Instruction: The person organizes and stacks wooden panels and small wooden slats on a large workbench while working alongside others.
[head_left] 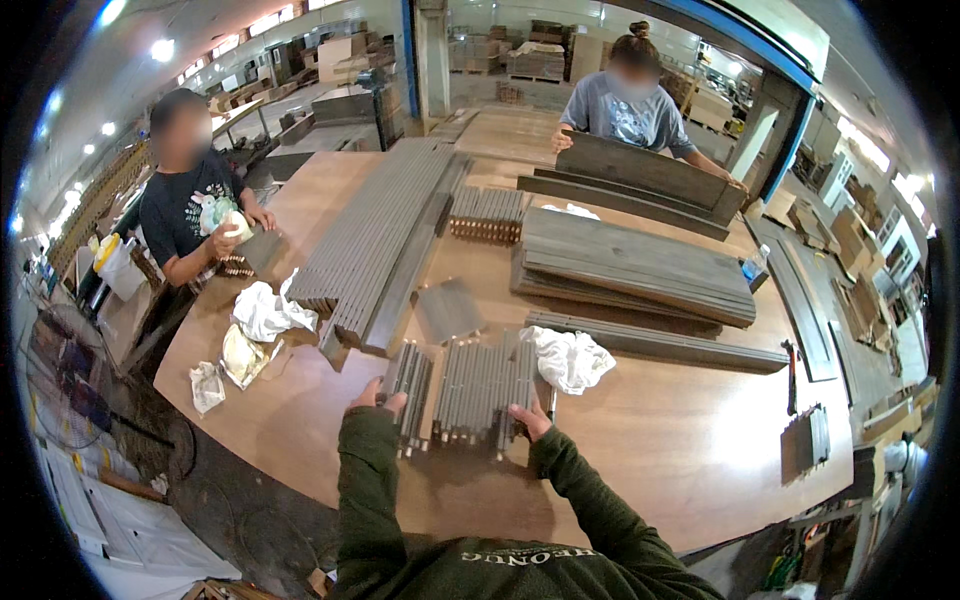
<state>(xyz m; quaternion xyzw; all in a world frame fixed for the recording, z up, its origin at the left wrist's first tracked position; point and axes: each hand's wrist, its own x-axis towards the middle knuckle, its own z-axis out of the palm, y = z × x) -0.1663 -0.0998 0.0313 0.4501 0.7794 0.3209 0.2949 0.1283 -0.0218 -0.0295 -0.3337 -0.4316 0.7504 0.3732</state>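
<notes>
Two bundles of slats lie between the hands, with a gap separating them

The slats are on the table (pixel 650 460), directly in front of the person, in two groups; the narrow bundle (pixel 408 385) lies on the left, the wide bundle (pixel 478 385) on the right; a strip of bare tabletop runs between them, so they stand near each other without touching along that strip; the relation that matters most, as I judge it, is this sideways one, across the slats rather than along them; their long axes run roughly away from the person, with the pale ends facing the sleeves.

The left hand (pixel 372 397) is nearer the narrow bundle, at its outer left side, the slats lying to the right of its fingers; thumb and a finger show apart, but how firmly they press cannot be told; the right hand (pixel 533 421) is nearer the wide bundle, at its near right corner, the slats lying to the left of its fingers; its thumb rests against that corner, while the other fingers are mostly hidden, so whether they clamp cannot be told.

Beyond the bundles lies a square board (pixel 449 310); a white cloth (pixel 572 360) sits just beside the wide bundle's far right side.
</notes>
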